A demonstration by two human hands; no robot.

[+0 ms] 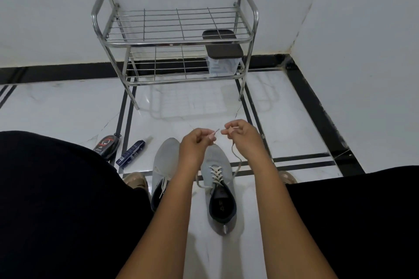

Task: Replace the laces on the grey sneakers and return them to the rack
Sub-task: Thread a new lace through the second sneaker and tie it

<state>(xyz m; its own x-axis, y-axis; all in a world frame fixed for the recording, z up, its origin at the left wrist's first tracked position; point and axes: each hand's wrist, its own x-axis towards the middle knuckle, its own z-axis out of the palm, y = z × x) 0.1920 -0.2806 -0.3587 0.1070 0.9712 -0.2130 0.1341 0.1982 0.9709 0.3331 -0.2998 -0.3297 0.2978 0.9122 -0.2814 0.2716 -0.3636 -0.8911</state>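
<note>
Two grey fabric sneakers: left sneaker (163,165) and right sneaker (219,186) side by side on the white marble floor (68,106), before the chrome wire rack (174,38). Above the right sneaker, left hand (196,142) and right hand (241,135) each pinch an end of its cream lace (235,156).

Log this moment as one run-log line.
left hand: pinches lace end | right hand: pinches lace end | right sneaker: laced, untied | rack: no sneakers

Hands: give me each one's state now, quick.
Left hand: fingers pinch one lace end above the sneakers.
Right hand: fingers pinch the other lace end.
</note>
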